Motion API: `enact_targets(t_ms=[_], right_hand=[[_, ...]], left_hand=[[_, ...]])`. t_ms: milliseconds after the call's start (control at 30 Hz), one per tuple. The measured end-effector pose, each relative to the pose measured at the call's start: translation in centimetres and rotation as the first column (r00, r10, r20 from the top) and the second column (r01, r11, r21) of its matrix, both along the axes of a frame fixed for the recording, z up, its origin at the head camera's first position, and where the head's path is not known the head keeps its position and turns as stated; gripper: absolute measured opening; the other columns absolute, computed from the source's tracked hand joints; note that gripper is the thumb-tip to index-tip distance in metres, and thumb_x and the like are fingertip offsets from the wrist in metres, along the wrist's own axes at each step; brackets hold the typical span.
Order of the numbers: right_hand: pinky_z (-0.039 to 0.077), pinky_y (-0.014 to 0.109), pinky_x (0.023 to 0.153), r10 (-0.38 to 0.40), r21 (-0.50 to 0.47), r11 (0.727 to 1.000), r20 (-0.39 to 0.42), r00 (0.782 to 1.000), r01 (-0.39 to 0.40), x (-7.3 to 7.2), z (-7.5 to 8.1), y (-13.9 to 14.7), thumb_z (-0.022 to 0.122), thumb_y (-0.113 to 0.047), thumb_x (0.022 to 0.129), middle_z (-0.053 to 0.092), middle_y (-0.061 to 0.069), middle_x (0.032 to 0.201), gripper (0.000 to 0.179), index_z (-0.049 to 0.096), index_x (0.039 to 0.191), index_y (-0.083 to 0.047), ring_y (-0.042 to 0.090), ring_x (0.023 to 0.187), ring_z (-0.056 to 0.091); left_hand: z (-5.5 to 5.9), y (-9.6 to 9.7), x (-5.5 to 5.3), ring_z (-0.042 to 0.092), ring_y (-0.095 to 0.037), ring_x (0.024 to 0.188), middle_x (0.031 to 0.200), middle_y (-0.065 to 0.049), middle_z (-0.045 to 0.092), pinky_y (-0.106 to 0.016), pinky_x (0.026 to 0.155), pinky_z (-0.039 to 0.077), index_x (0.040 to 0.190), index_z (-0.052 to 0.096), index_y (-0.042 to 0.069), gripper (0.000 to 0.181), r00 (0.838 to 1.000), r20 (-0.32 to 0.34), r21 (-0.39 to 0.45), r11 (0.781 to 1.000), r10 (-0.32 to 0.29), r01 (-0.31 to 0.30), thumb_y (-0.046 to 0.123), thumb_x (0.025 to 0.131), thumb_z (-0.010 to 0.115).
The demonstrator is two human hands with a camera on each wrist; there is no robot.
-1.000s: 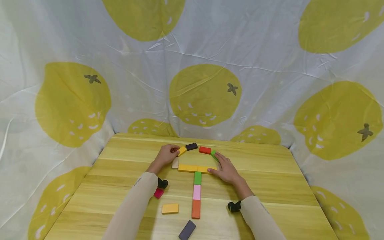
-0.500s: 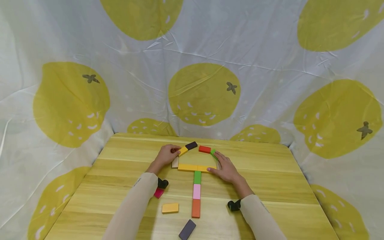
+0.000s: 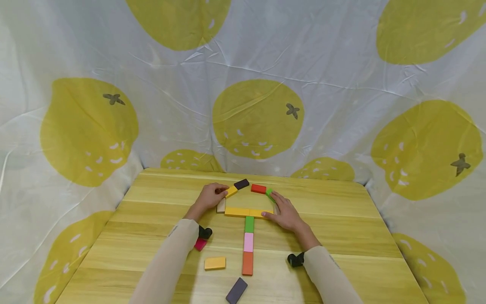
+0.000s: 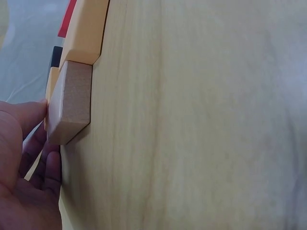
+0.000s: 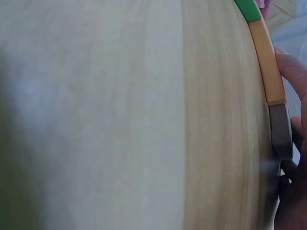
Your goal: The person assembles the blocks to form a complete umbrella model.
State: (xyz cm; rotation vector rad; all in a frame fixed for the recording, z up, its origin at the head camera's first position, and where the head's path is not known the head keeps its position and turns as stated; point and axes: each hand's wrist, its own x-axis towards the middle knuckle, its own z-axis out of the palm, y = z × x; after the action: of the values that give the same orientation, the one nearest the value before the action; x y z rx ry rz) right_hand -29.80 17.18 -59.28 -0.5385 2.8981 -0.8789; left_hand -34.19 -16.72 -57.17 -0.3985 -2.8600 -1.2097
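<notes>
Two hands [image 3: 210, 197] [image 3: 286, 214], fourteen blocks [image 3: 248, 242]

A green block [image 3: 249, 224], a pink block [image 3: 248, 242] and an orange-red block [image 3: 247, 263] are plain, like 2 amber blocks [image 3: 237, 212], a yellow block [image 3: 231, 192], a black block [image 3: 241, 184], a red block [image 3: 258, 188] and a lime block [image 3: 269, 193]. A pale block [image 3: 221, 206] is wood-toned. A magenta block [image 3: 200, 244], golden block [image 3: 214, 263] and slate-purple block [image 3: 236, 290] add more. The surface [image 3: 341, 236] is streaky yellow; the whitish cloth [image 3: 334, 122] bears yellow lemons.
</notes>
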Motion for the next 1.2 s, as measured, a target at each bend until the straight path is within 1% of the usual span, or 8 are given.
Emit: enact_targets(t_ms=[133,333,500,667,800,900,1033,1200], right_hand=[[0.031,0.063,0.121,0.004,-0.008,1.0,-0.006,1.0,-0.004,-0.1,0.0,0.0,0.066,-0.064,0.091,0.025,0.004,0.172,0.093,0.03,0.164,-0.018,0.04,0.153,0.03],[0.031,0.063,0.121,0.005,-0.001,1.0,0.0,1.0,-0.005,0.0,0.1,-0.1,0.066,-0.063,0.091,0.024,0.003,0.172,0.092,0.031,0.164,-0.018,0.04,0.153,0.031],[0.03,0.063,0.121,0.003,-0.006,1.0,0.007,1.0,-0.003,0.2,0.4,-0.2,0.066,-0.062,0.091,0.024,0.004,0.172,0.092,0.031,0.163,-0.017,0.041,0.153,0.03],[0.03,0.064,0.121,0.0,-0.013,1.0,0.012,1.0,0.0,0.4,0.6,-0.3,0.067,-0.061,0.091,0.025,0.005,0.172,0.092,0.031,0.163,-0.016,0.041,0.153,0.03],[0.03,0.063,0.121,-0.002,-0.01,1.0,0.014,1.0,0.002,0.5,0.8,-0.3,0.067,-0.06,0.092,0.025,0.004,0.172,0.091,0.031,0.163,-0.017,0.04,0.153,0.03],[0.03,0.063,0.121,-0.001,-0.005,1.0,0.019,1.0,0.001,0.5,0.9,-0.3,0.067,-0.059,0.092,0.024,0.004,0.172,0.09,0.031,0.164,-0.017,0.04,0.153,0.03],[0.03,0.063,0.121,0.0,-0.004,1.0,0.023,1.0,0.0,0.5,1.0,-0.3,0.068,-0.057,0.093,0.024,0.005,0.172,0.089,0.03,0.164,-0.017,0.04,0.152,0.031],[0.031,0.064,0.12,0.002,-0.015,1.0,0.018,1.0,-0.001,0.6,0.9,-0.4,0.068,-0.057,0.093,0.025,0.006,0.171,0.089,0.032,0.163,-0.015,0.041,0.152,0.032]], left_hand=[[0.1,-0.1,0.1,0.067,-0.024,0.098,0.119,-0.013,0.073,-0.04,0.086,0.055,0.127,0.074,0.008,0.028,1.0,-0.012,0.002,1.0,-0.003,0.003,0.019,0.102,0.066],[0.0,-0.1,0.2,0.067,-0.025,0.102,0.12,-0.012,0.072,-0.041,0.089,0.056,0.128,0.074,0.009,0.029,1.0,-0.001,0.01,1.0,-0.007,0.007,0.02,0.102,0.066],[0.1,-0.2,0.3,0.068,-0.025,0.099,0.119,-0.013,0.072,-0.04,0.087,0.056,0.126,0.074,0.007,0.028,1.0,-0.013,0.015,1.0,-0.012,0.012,0.017,0.102,0.066],[0.2,-0.1,0.4,0.068,-0.027,0.102,0.121,-0.014,0.072,-0.043,0.089,0.056,0.126,0.074,0.006,0.028,1.0,-0.014,0.025,1.0,-0.01,0.01,0.016,0.102,0.066],[0.0,-0.2,0.3,0.068,-0.027,0.101,0.12,-0.014,0.073,-0.043,0.088,0.057,0.126,0.074,0.006,0.028,1.0,-0.026,0.028,0.999,-0.014,0.015,0.016,0.102,0.066],[-0.4,-0.2,0.0,0.068,-0.025,0.101,0.118,-0.012,0.073,-0.041,0.088,0.057,0.126,0.074,0.008,0.028,1.0,-0.012,0.033,0.999,-0.004,0.005,0.02,0.102,0.066],[-0.5,-0.1,-0.2,0.067,-0.025,0.103,0.119,-0.012,0.072,-0.042,0.091,0.056,0.131,0.071,0.007,0.035,1.0,0.008,0.034,0.999,-0.002,0.002,0.026,0.103,0.065],[0.4,0.2,0.1,0.065,-0.033,0.111,0.129,-0.019,0.065,-0.049,0.096,0.055,0.139,0.062,-0.001,0.047,0.999,-0.033,-0.015,0.999,-0.034,0.033,0.029,0.103,0.064]])
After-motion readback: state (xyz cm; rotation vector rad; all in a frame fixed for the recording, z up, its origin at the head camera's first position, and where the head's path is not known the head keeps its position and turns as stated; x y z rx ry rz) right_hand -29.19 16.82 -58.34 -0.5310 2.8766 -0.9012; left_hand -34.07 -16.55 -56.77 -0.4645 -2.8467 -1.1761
